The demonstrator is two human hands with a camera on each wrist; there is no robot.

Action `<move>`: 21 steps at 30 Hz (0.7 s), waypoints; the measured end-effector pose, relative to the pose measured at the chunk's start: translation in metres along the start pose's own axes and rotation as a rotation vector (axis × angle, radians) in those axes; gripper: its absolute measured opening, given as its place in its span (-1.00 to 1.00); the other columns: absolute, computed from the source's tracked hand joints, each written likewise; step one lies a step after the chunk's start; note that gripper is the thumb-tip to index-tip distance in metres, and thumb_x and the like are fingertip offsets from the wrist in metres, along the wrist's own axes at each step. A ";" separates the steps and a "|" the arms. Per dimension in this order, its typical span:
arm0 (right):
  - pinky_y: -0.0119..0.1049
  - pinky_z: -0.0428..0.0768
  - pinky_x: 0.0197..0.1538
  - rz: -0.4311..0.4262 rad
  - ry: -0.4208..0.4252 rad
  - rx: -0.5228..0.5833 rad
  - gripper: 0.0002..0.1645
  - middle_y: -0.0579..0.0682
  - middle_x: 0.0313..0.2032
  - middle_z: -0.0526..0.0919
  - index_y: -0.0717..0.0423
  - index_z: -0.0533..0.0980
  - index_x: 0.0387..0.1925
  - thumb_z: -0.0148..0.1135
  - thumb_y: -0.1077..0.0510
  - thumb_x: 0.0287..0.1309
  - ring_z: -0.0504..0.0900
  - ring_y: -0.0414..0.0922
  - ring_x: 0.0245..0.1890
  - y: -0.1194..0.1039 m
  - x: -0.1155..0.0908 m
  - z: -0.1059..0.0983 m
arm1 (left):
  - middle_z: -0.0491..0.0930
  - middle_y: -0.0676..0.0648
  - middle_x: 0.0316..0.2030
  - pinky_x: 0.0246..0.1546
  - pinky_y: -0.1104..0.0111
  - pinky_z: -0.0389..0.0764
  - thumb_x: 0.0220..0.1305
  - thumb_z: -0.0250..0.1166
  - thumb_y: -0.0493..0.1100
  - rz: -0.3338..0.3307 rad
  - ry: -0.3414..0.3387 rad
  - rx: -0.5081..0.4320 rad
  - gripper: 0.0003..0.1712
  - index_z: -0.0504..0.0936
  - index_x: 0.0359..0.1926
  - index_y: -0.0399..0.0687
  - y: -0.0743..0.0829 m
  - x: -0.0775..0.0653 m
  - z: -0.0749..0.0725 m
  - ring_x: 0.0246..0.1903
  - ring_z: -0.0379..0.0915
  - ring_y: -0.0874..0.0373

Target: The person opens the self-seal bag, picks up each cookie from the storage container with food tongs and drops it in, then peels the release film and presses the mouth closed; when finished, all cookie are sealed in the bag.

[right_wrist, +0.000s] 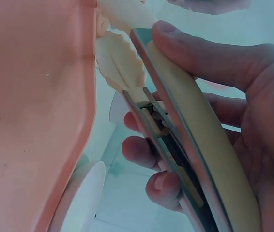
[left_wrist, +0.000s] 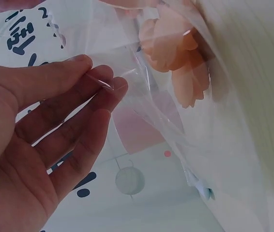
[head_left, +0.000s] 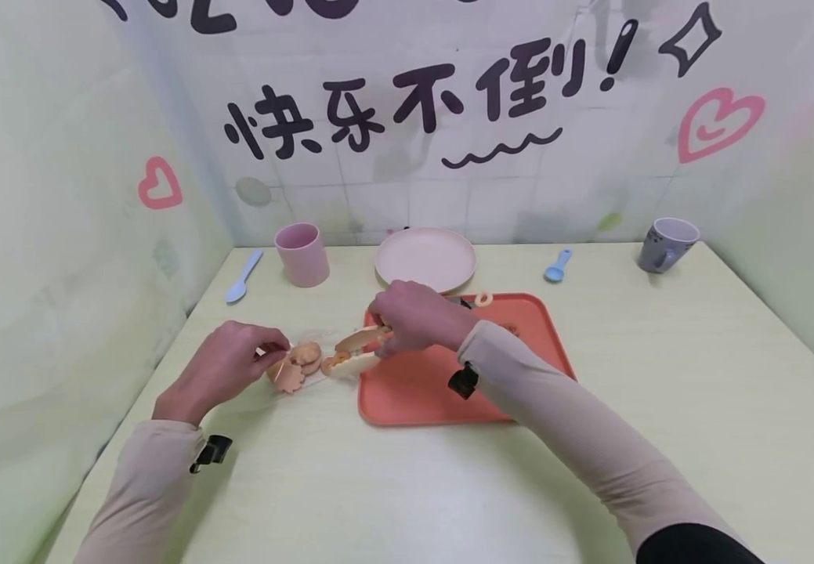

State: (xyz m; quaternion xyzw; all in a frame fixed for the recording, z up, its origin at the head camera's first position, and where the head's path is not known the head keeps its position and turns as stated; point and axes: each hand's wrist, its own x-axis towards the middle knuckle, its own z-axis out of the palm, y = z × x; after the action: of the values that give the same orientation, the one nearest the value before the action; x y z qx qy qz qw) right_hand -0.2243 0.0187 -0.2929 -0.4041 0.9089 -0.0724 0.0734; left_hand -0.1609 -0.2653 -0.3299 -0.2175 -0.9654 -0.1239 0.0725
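My left hand (head_left: 222,366) pinches the edge of a clear plastic bag (left_wrist: 142,79) between thumb and fingertips. Inside the bag lie several tan, scalloped biscuit-like pieces (head_left: 305,353), seen larger in the left wrist view. My right hand (head_left: 421,315) grips a pair of food tongs (right_wrist: 195,130) with cream handle panels and pale scalloped tips. Those tips point left toward the bag, past the tray's left edge. Small orange ring-shaped pieces (head_left: 338,359) show between the tongs' arms in the head view; whether the tips touch them I cannot tell.
An orange-red tray (head_left: 421,403) lies under my right forearm, with a pale ring (head_left: 483,299) at its back edge. Behind stand a pink plate (head_left: 425,258), a pink cup (head_left: 302,257) and a grey-purple mug (head_left: 667,244). Two blue spoons, a longer spoon (head_left: 244,278) and a shorter spoon (head_left: 558,266), lie apart.
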 end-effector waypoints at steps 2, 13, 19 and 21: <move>-0.40 0.28 -0.46 -0.013 0.021 0.060 -0.66 -0.17 -0.62 0.38 0.05 0.60 -0.42 0.56 -0.06 -0.01 0.31 -0.23 -0.55 0.002 -0.002 0.000 | 0.79 0.01 -0.36 -0.32 0.21 0.72 0.14 0.45 -0.34 0.001 0.008 0.003 -0.87 0.80 -0.26 -0.08 -0.001 0.000 0.000 -0.38 0.72 0.16; -0.40 0.43 -0.33 0.001 0.101 0.309 -0.58 -0.12 -0.47 0.61 0.05 0.69 -0.18 0.55 -0.11 0.02 0.47 -0.20 -0.47 0.013 0.003 0.008 | 0.80 0.01 -0.38 -0.38 0.26 0.67 0.12 0.46 -0.34 -0.012 0.032 0.005 -0.86 0.80 -0.27 -0.07 -0.001 0.000 -0.005 -0.40 0.70 0.17; -0.42 0.41 -0.38 0.010 0.067 0.365 -0.59 -0.11 -0.50 0.58 0.06 0.69 -0.19 0.53 -0.13 0.04 0.45 -0.22 -0.49 0.008 0.011 0.018 | 0.80 0.01 -0.40 -0.39 0.27 0.65 0.11 0.46 -0.33 -0.023 0.066 0.009 -0.87 0.80 -0.31 -0.03 -0.003 -0.002 -0.004 -0.41 0.71 0.15; -0.43 0.40 -0.40 0.005 0.054 0.376 -0.61 -0.12 -0.52 0.57 0.05 0.69 -0.22 0.53 -0.12 0.04 0.45 -0.23 -0.51 0.008 0.010 0.019 | 0.79 0.02 -0.41 -0.40 0.29 0.64 0.11 0.46 -0.33 -0.023 0.065 0.004 -0.87 0.79 -0.33 -0.01 -0.003 -0.003 -0.002 -0.41 0.71 0.16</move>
State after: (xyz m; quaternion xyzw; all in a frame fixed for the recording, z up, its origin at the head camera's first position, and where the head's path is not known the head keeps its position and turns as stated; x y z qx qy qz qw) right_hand -0.2336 0.0150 -0.3137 -0.3787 0.8821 -0.2516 0.1234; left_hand -0.1594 -0.2702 -0.3291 -0.2021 -0.9653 -0.1299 0.1027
